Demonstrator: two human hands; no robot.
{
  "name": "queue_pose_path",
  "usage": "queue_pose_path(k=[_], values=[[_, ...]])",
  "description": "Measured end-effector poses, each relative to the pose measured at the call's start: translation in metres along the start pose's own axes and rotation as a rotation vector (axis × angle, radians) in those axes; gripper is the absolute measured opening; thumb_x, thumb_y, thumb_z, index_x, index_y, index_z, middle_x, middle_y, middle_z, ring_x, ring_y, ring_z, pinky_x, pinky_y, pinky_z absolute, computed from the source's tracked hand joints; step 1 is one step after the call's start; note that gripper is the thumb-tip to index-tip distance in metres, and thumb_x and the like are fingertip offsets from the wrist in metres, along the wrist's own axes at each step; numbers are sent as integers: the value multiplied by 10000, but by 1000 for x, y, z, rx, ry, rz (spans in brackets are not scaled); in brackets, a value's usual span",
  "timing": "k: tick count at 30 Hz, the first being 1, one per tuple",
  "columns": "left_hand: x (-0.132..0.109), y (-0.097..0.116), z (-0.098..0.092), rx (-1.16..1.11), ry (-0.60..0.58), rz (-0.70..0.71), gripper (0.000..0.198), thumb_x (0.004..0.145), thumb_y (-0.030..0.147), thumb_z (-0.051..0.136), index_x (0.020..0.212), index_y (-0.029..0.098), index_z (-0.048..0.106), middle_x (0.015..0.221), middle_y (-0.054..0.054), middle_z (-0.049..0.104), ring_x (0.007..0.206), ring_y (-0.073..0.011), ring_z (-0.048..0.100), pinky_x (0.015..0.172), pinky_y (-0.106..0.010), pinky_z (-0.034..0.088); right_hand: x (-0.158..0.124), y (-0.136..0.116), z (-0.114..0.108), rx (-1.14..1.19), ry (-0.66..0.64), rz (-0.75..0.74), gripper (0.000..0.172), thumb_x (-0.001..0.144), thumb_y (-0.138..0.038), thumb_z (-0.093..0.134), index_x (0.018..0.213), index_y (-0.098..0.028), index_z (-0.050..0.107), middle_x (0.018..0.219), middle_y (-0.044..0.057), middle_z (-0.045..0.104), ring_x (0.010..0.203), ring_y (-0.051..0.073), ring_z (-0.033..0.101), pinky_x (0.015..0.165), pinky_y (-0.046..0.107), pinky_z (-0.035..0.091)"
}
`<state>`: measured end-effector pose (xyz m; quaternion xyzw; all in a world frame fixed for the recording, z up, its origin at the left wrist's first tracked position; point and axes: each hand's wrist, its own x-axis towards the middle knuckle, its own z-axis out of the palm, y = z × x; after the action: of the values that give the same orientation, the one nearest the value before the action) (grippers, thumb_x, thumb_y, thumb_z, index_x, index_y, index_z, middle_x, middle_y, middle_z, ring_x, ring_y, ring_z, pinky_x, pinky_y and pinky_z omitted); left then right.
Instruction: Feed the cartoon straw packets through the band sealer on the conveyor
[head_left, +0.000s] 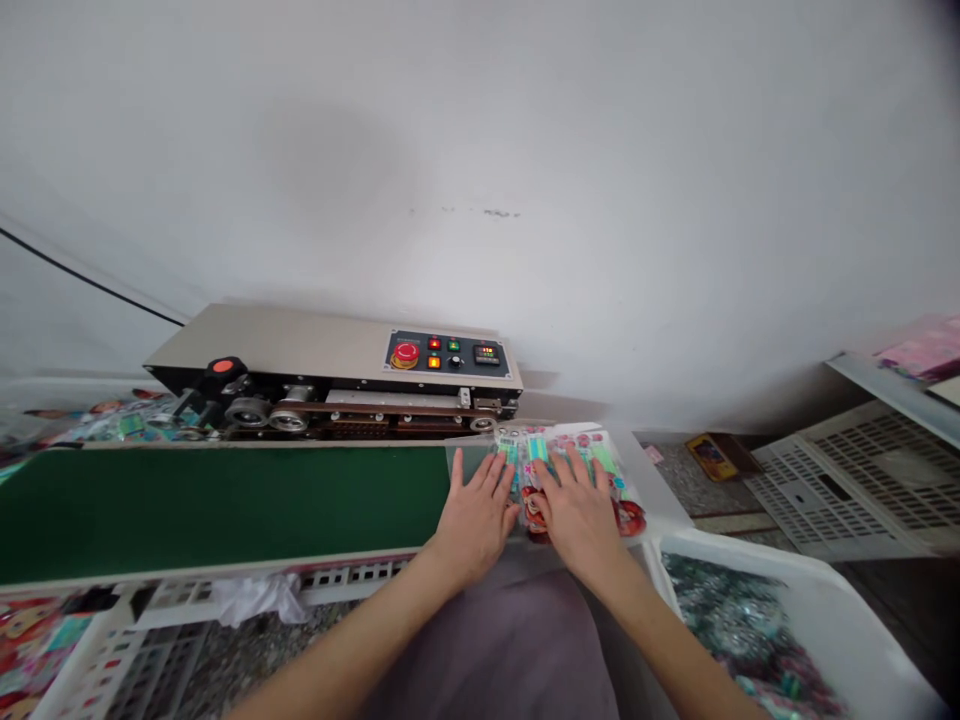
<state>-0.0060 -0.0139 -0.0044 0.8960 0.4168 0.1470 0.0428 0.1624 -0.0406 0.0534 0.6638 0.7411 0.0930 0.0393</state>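
My left hand (478, 510) lies flat, fingers spread, on the clear left part of a printed plastic bag (630, 515). On the printed part of that same bag, my right hand (577, 505) rests palm down with its fingers apart. Green and blue pieces and red cartoon print show through around my fingers; the exact contents I cannot make out. The bag lies at the right end of a green conveyor belt (247, 505). Just behind the belt stands a band sealing machine (315, 345), its button lights and number display lit.
A white tub (855, 610) with shiny wrapped pieces stands at the lower right. Beyond it leans a white plastic crate (847, 490) near a small box (712, 457). More printed bags (34, 630) lie at the lower left. A white wall rises behind the machine.
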Motion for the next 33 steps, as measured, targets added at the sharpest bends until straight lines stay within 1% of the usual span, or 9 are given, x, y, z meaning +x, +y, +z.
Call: queue_pose_path(k=[4, 10, 15, 19, 21, 23, 25, 29, 33], values=[[0, -3, -5, 9, -34, 7, 523, 1059, 343, 262, 1505, 133, 438, 1596, -141, 400, 1466, -297, 384, 1213, -709, 82, -1, 0, 4, 39, -18, -1, 436, 1004, -274, 463, 1412, -166, 573, 1574, 139, 437, 1473, 367, 328, 1165, 605, 252], [-3, 0, -5, 39, -38, -99, 533, 1057, 365, 298, 1515, 124, 425, 1596, -149, 395, 1464, -301, 387, 1221, -690, 119, -1, -8, 6, 104, -58, -28, 456, 1005, -307, 490, 1447, -207, 541, 1570, 90, 452, 1460, 381, 350, 1163, 628, 262], [-15, -10, -22, 73, -50, -205, 508, 1047, 322, 310, 1487, 129, 476, 1576, -149, 430, 1455, -305, 403, 1224, -679, 124, 1, -23, 2, 187, -66, -52, 456, 1014, -365, 489, 1449, -236, 540, 1572, 55, 452, 1461, 380, 351, 1165, 627, 270], [-11, -14, -33, 102, -3, -255, 496, 1038, 352, 359, 1444, 127, 534, 1556, -160, 459, 1453, -346, 399, 1223, -679, 106, 1, -19, -5, 167, -9, -37, 460, 1029, -351, 459, 1460, -202, 525, 1546, 79, 486, 1459, 358, 361, 1182, 605, 251], [-4, -11, -28, 57, 3, -142, 506, 1052, 390, 334, 1473, 163, 498, 1587, -126, 422, 1488, -317, 348, 1230, -648, 141, 0, -9, -6, 114, 13, -13, 423, 1029, -287, 449, 1423, -190, 566, 1534, 90, 501, 1462, 363, 354, 1186, 620, 221], [3, -8, -17, 3, -17, 9, 519, 1063, 417, 298, 1516, 205, 433, 1610, -98, 390, 1514, -281, 301, 1223, -623, 201, -2, 0, -4, 69, -2, -3, 408, 1021, -254, 454, 1400, -187, 589, 1531, 97, 502, 1460, 377, 353, 1176, 643, 211], [6, -6, -2, -19, -28, 81, 528, 1067, 427, 273, 1547, 231, 372, 1628, -90, 357, 1528, -270, 267, 1205, -642, 226, -4, 6, 1, 49, -24, -8, 420, 1017, -257, 462, 1418, -199, 572, 1539, 96, 492, 1459, 383, 353, 1165, 652, 219], [1, -14, 13, 6, 2, 13, 538, 1070, 424, 239, 1568, 236, 314, 1661, -92, 274, 1538, -270, 237, 1191, -700, 184, -5, 2, 13, 70, -27, -18, 447, 1023, -298, 457, 1458, -227, 532, 1544, 86, 485, 1468, 375, 340, 1171, 652, 208], [-10, -30, -3, 53, -37, -60, 533, 1065, 425, 261, 1540, 216, 380, 1651, -106, 293, 1534, -290, 248, 1193, -692, 187, -1, -11, 13, 136, -29, -45, 459, 1026, -334, 456, 1464, -218, 523, 1548, 82, 480, 1462, 371, 348, 1179, 641, 209]])
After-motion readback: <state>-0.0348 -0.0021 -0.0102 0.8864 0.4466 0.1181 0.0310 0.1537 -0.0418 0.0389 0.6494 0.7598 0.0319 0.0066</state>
